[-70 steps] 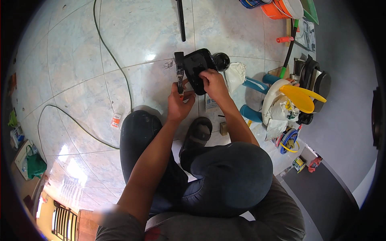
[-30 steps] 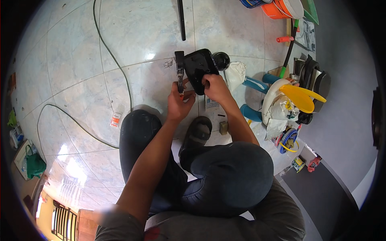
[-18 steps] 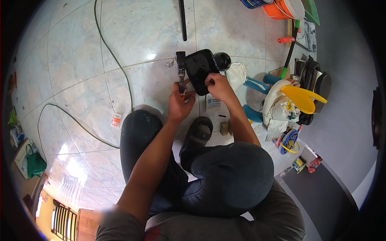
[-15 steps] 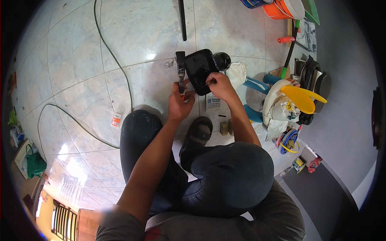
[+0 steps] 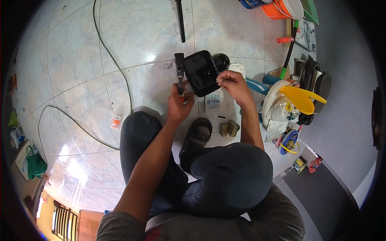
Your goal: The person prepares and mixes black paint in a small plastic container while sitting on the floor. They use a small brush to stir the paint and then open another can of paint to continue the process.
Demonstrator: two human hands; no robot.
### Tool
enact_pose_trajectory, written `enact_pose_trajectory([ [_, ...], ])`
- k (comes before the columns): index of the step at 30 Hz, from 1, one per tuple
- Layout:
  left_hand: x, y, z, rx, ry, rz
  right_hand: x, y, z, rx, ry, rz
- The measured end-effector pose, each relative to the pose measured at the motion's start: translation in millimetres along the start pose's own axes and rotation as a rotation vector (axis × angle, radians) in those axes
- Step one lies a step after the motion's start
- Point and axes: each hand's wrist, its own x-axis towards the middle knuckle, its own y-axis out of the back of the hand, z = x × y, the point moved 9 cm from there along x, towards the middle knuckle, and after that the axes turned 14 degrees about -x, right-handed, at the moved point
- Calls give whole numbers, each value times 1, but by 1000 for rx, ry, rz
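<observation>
My left hand grips a paintbrush by its handle, the black-coated bristles pointing away from me. Just right of the brush lies a black tray with glossy black paint inside. My right hand is beside the tray's right edge, thumb and fingertips pinched together; something tiny and pale shows at the tips, too small to name. Behind it stands a round black container. A sheet of printed sandpaper lies below the tray on the tiles.
Two small blocks lie near my sandal. A black bar lies ahead. At right are a white stool with yellow pieces on it, an orange bucket and a grey wall. A cable crosses the floor at left.
My right hand has moved right, from over the tray's lower right part to just outside its edge, fingers still pinched. My left hand with the paintbrush has barely shifted.
</observation>
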Motion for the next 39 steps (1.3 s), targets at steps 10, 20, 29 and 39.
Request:
enact_pose_trajectory([
  [10,0,-5,-3,-51,40,-24,30,61,3,-336,226,640],
  [20,-1,-2,-3,-36,45,-8,1,48,-25,-679,360,734],
  [29,-1,-6,-2,-23,39,-28,0,-3,-51,-700,532,485],
  [39,1,-1,-2,-24,32,4,10,-35,-56,-1210,596,309],
])
